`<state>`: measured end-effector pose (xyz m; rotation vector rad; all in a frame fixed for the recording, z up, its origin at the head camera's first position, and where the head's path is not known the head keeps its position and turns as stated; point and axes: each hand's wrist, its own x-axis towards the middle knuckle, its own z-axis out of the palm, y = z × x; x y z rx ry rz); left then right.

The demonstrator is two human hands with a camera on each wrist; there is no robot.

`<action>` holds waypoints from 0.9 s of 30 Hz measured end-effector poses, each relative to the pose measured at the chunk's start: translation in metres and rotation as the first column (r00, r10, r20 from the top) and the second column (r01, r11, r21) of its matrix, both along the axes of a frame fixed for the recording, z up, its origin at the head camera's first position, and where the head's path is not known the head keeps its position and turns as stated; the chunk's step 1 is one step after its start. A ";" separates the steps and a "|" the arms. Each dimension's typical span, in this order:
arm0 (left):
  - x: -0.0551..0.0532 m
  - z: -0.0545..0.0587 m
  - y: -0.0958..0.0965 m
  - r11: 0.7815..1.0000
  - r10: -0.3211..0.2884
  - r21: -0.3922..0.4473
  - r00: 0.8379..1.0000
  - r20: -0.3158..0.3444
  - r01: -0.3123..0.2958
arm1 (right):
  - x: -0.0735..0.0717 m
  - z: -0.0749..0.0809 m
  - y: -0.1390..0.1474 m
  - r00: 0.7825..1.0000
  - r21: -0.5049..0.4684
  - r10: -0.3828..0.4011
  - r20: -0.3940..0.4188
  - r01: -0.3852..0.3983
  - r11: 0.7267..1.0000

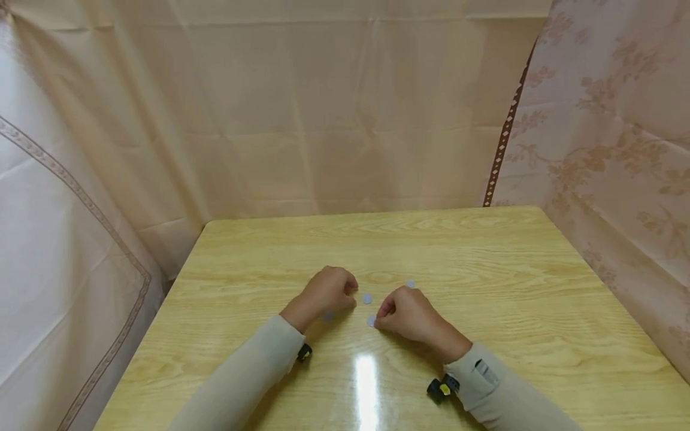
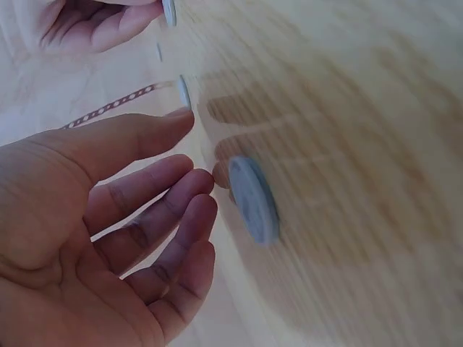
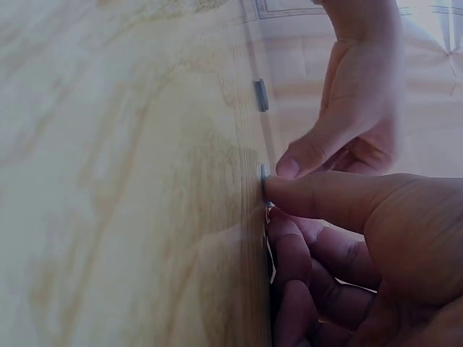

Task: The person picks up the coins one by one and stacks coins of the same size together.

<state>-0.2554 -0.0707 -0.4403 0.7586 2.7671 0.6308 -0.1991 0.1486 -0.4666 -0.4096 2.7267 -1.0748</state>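
Several pale blue-grey round discs lie on the wooden table. My right hand [image 1: 411,314] pinches the near edge of one disc [image 1: 371,321], thumb and fingertips low at the tabletop; its other fingers are curled in. Left of it, my left hand [image 1: 329,292] holds nothing, its fingers loosely bent and thumb apart from them. A second disc [image 1: 367,298] lies between the two hands. Close beside my left fingers, the left wrist view shows a disc [image 2: 253,200] with a raised rim. Another disc [image 1: 411,283] sits just beyond my right knuckles, partly covered by them.
The light wood-grain table [image 1: 259,257] reaches back to a beige curtain [image 1: 323,120]. Patterned cloth [image 1: 609,120] hangs along the right side, white cloth [image 1: 64,251] along the left. Small black devices sit at both wrists. A bright reflection lies on the near tabletop.
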 end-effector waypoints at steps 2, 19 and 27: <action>-0.001 0.000 0.004 1.000 -0.013 -0.013 1.000 0.005 0.013 | 0.001 0.001 -0.001 1.000 0.001 0.005 -0.007 -0.005 1.000; -0.006 -0.003 0.030 0.983 -0.102 -0.159 0.994 -0.050 0.093 | 0.000 0.001 0.002 0.999 -0.004 0.026 -0.031 -0.027 1.000; -0.006 -0.001 0.031 0.983 -0.075 -0.170 0.997 -0.017 0.071 | -0.001 -0.001 0.003 0.998 -0.001 0.038 -0.043 -0.038 0.999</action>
